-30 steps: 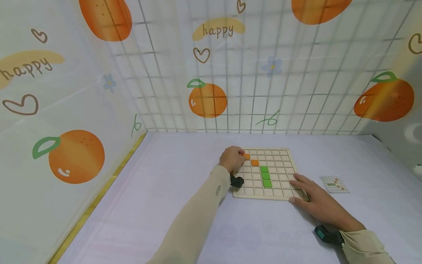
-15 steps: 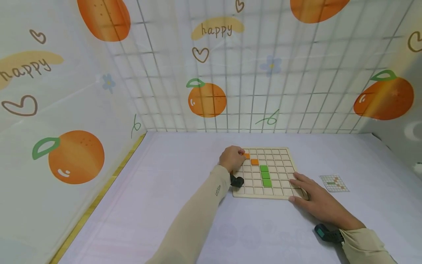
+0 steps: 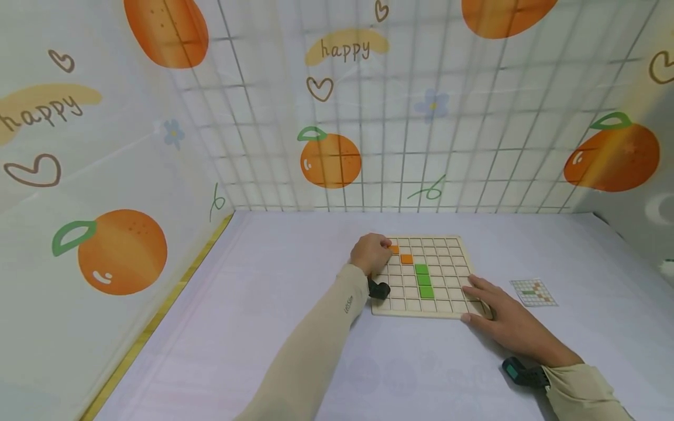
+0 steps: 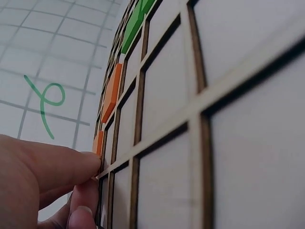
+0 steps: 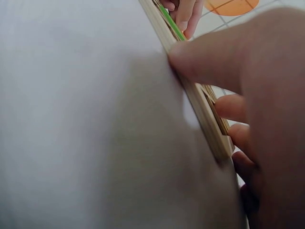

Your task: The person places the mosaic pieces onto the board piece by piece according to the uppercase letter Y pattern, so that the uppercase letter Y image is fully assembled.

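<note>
"What's nearest on your feed?"

"From here I see the right hand [image 3: 508,324] relaxed, clutching nothing, its fingertips resting on the right side of the gridded board [image 3: 454,282], thumb at the near edge. The board lies flat on the white table [image 3: 231,292]."

"Beyond that?"

"A small patterned card [image 3: 533,293] right of the board; on the grid, three green tiles [image 3: 423,280] in line, then an orange tile [image 3: 407,259] diagonally off their far end."

"And the left hand [image 3: 370,254]?"

"Fingers bent at the board's far-left edge, right beside a second orange tile [image 3: 394,249]; I can't tell whether they pinch anything. Farthest, a printed sheet [image 3: 332,161]."
</note>
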{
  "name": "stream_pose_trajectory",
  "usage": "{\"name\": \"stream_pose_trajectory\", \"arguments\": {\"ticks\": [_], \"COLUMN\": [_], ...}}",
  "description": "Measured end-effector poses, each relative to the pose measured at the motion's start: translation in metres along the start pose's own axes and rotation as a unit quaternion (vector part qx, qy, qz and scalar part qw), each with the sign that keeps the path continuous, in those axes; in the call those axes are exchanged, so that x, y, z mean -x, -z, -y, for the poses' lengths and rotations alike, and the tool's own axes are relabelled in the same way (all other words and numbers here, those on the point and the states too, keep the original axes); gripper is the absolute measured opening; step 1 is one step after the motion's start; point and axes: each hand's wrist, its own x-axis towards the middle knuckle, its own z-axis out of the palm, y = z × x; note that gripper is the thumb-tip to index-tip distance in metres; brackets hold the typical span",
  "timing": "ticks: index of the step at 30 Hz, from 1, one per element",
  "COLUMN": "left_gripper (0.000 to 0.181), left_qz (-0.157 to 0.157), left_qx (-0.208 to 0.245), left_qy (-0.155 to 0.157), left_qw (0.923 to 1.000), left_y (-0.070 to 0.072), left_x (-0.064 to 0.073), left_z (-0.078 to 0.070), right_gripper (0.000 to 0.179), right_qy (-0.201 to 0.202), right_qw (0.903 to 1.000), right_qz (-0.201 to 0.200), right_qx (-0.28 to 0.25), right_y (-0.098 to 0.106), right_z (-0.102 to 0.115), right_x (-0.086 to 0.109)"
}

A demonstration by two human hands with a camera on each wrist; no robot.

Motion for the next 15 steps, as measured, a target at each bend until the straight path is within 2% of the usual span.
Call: {"name": "stream_pose_trajectory", "arguments": {"ticks": [5, 10, 13, 15], "left_gripper": [0.029, 0.027, 0.028, 0.028], "left_qz": [0.013, 0.009, -0.002, -0.011], "left_qx": [0.08, 0.19, 0.229, 0.24], "left_qy": [0.01, 0.009, 0.008, 0.006], "left_qw": [0.9967, 0.9817, 0.9735, 0.9707], "left_y": [0.001, 0.009, 0.013, 0.015], "left_x": [0.001, 0.01, 0.019, 0.025], "left_z": [0.009, 0.016, 0.017, 0.017], "right_gripper": [0.077, 0.077, 0.076, 0.076], "right_qy": [0.004, 0.005, 0.009, 0.008], "right_qw": [1.0, 1.0, 0.9999, 0.9999], "right_qz": [-0.003, 0.001, -0.002, -0.004], "right_qx": [-0.003, 0.002, 0.007, 0.011], "right_y": [-0.001, -0.001, 0.0, 0.0], "right_z": [0.003, 0.003, 0.001, 0.0], "right_x": [0.0, 0.0, 0.0, 0.0]}}
